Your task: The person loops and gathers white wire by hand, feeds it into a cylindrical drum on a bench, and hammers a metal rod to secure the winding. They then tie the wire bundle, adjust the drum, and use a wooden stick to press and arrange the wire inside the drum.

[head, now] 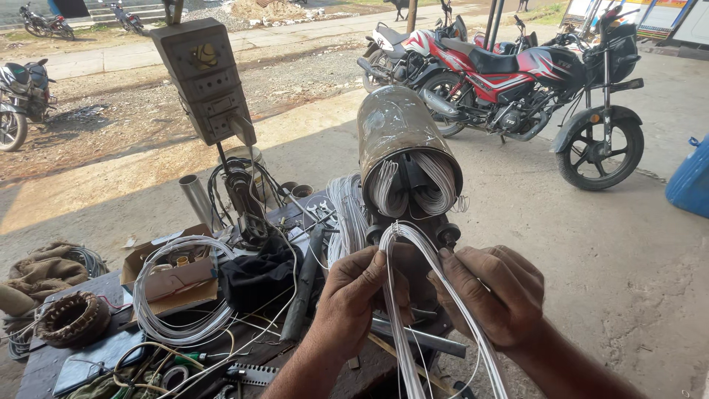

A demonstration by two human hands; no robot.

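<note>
both hands sit lowest in the frame, nearest the lens. left hand [360, 290] has its fingers [378, 260] closed on a looped bundle of pale wire [402, 295], thumb pressing the strands near the top of the loop. right hand [491, 295] is curled around the same bundle from the other side, forefinger tip up by the loop's bend. the loop hangs just below the open mouth of a grey metal stator housing [399, 129], at centre frame, which already carries wound coils [413, 185] in its slots.

risks, as a judgement: the strands could splay or cross if the pinch loosens, since the bundle is loose below the hands and trails off the bottom edge. thin wire could scrape on the slot edges and lose its coating. the housing stands tall on its mount and looks as if it could tip under a hard sideways pull.

counts: two hands, one housing, one bundle held. one loose wire coil [173, 295] lies at lower left on the cluttered tabletop [44, 369], beside one open cardboard box [170, 277] and one smaller wound stator [72, 319]. one switchboard panel [205, 81] leans at upper left. motorcycles: two red ones [509, 70] at upper right, probably more at far left, though those are small and partly cut off.
</note>
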